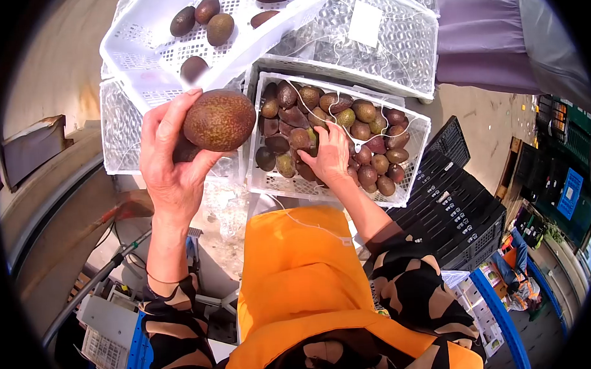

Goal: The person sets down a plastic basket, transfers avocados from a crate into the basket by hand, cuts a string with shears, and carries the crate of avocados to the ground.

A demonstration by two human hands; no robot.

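Observation:
My left hand [170, 150] is raised left of the crate and grips a large brown-green avocado [220, 120] between thumb and fingers. Behind it, close to the palm, another dark round shape is partly hidden. My right hand [332, 154] reaches into a white plastic crate [263, 185] filled with avocados [364, 110]. Its thumb and fingers are bent around a greenish avocado [313, 143] in the pile, partly covered by the fingers. A thin white cord [319, 115] lies across the fruit.
A white perforated crate [125, 60] with several avocados [220, 29] stands tilted at the upper left. Clear-walled crates [395, 51] are behind. Black folded crates [449, 205] are stacked at the right. An orange apron [298, 269] covers my front.

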